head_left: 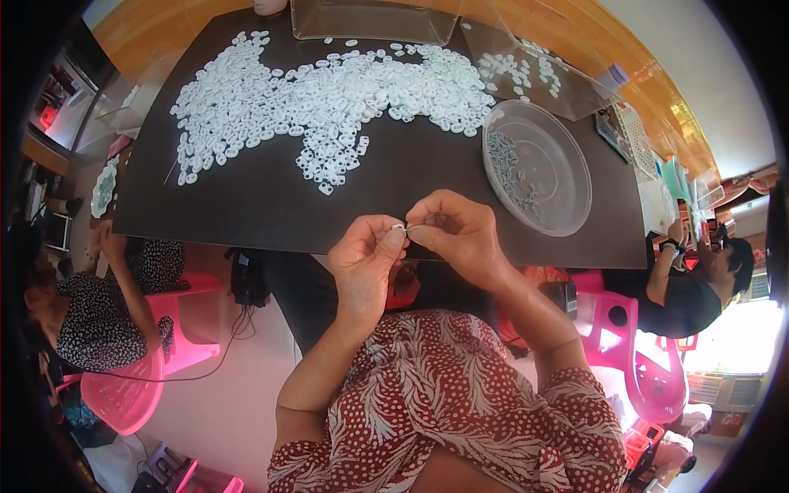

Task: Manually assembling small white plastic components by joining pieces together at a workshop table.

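My left hand point(366, 255) and my right hand point(456, 230) meet fingertip to fingertip at the near edge of a dark table point(246, 205). Between them they pinch one small white ring-shaped plastic piece point(399, 228); both thumbs and forefingers close on it. A big heap of the same white pieces point(329, 99) spreads across the far half of the table. To the right of my hands stands a round clear plastic bowl point(567, 177) with several small grey metal parts point(509, 168) in it.
Two clear plastic trays stand at the far edge, one point(370, 20) empty-looking, one point(534, 78) holding several white pieces. A person in a dotted top point(99, 320) sits at left on a pink chair; another person in black point(690, 287) sits at right. Pink chairs point(633, 345) stand around.
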`<control>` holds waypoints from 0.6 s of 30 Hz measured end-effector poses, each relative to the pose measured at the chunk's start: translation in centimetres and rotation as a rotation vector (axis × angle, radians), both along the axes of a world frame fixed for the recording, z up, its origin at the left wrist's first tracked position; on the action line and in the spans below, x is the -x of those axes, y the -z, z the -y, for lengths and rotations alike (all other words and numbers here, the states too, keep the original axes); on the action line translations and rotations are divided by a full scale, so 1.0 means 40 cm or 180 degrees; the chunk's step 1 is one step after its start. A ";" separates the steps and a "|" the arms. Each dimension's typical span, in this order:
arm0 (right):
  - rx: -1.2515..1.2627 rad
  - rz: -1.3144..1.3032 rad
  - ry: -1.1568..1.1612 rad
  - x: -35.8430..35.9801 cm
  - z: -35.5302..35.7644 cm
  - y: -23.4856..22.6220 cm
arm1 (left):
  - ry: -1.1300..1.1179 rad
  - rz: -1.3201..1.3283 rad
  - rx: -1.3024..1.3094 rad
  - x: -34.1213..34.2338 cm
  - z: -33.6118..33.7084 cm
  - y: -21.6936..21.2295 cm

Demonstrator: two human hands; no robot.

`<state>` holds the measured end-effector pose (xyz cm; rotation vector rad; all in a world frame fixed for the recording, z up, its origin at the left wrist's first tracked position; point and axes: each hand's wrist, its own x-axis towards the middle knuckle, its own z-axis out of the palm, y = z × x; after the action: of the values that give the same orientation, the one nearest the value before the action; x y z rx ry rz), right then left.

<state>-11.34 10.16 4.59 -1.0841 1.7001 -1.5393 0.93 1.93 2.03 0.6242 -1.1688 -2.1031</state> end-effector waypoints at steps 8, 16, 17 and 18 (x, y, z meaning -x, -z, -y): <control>-0.0015 -0.0129 0.0069 -0.015 0.010 0.004 | -0.0192 -0.0236 0.0320 0.001 -0.010 0.021; 0.0180 -0.1085 0.0256 -0.020 0.020 0.023 | -0.0368 -0.0025 0.0148 -0.002 -0.014 0.017; 0.0200 -0.1177 0.0272 -0.022 0.022 0.021 | -0.0370 -0.0023 0.0144 -0.001 -0.017 0.019; 0.0220 -0.1273 0.0292 -0.025 0.024 0.020 | -0.0442 -0.0041 0.0277 0.001 -0.020 0.022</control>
<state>-10.33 9.20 3.80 -1.4438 1.9934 -1.5199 0.88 2.72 1.15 0.6321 -1.1691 -1.9269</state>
